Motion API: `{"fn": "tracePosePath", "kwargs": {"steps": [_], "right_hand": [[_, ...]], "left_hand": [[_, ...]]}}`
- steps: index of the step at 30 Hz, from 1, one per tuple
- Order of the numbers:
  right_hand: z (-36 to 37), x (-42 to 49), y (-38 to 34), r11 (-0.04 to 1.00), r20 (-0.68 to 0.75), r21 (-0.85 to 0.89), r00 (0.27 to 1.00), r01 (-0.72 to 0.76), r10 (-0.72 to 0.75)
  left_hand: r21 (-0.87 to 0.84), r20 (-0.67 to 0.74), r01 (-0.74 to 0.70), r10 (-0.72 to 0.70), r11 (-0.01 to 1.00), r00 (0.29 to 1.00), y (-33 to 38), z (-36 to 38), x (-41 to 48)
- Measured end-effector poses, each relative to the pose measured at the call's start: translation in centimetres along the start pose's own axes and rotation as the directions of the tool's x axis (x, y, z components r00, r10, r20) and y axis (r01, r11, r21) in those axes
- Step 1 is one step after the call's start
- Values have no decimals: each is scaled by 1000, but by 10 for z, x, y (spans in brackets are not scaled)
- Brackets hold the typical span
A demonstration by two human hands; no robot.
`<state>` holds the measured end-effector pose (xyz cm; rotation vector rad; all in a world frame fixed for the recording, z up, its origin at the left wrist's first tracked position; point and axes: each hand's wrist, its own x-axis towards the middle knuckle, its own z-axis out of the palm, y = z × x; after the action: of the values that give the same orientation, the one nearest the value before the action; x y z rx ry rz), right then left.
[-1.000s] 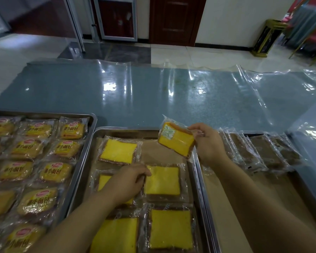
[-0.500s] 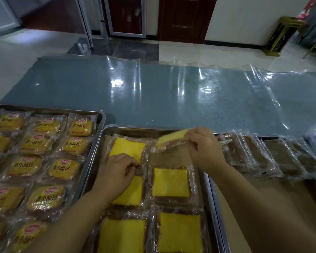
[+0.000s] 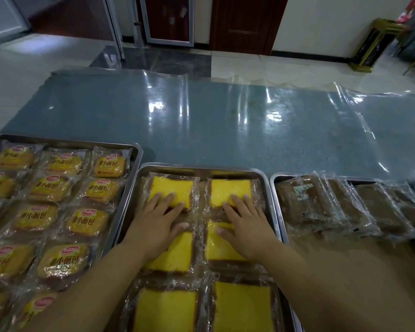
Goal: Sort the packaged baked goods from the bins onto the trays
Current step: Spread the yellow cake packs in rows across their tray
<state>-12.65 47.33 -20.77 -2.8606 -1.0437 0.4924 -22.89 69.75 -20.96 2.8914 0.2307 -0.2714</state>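
— What do the hands do?
— Both lie flat, fingers straight, and grip nothing. The left hand (image 3: 157, 226) presses the left cake (image 3: 171, 188) at the far edge of the middle tray (image 3: 201, 167). The right hand (image 3: 246, 230) presses the right cake (image 3: 230, 190) beside it.
— Is much done?
— I think yes. The left tray (image 3: 134, 149) looks full of buns (image 3: 50, 188). The middle tray shows six cakes. The right tray (image 3: 273, 185) has brown cakes (image 3: 321, 207) only along its far edge.

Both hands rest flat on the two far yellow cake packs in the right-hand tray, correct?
Not quite. The head view shows the left hand and right hand resting flat on the far yellow cake packs in the middle tray; the right-hand tray holds brown packs.
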Motion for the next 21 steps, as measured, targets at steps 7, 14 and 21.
{"fn": "tracePosePath", "kwargs": {"steps": [7,14,21], "right_hand": [[-3,-4,1,996,-36,88,999,4,0],[-1,-54,-24,963,-311,264,949,45,41],[17,-72,-37,973,-199,229,976,-39,86]], "left_hand": [[-53,2,-1,1,999,1000,4,-2,1],[-268,-259,-89,17,959,966,16,-5,-41],[-179,-204,-84,47,980,978,5,13,-86]]}}
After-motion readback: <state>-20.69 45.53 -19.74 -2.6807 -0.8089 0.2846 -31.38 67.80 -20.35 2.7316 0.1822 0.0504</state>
